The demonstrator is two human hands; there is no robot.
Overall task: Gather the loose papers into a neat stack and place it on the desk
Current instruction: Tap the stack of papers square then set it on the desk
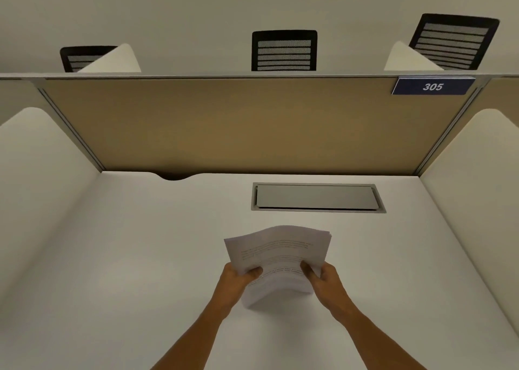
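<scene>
A stack of white printed papers [280,249] is held above the white desk [134,257], a little in front of its middle. My left hand [236,281] grips the stack's left side, thumb on top. My right hand [323,278] grips the right side the same way. The sheets bow upward between the hands, and their edges at the top right are slightly fanned. The stack's lower edge seems to rest on or near the desk surface; I cannot tell whether it touches.
A grey cable hatch [317,197] is set into the desk behind the papers. A tan partition [238,125] with a "305" sign [432,86] closes the back, and white side panels [42,173] flank the desk. Black mesh chairs [284,51] stand beyond.
</scene>
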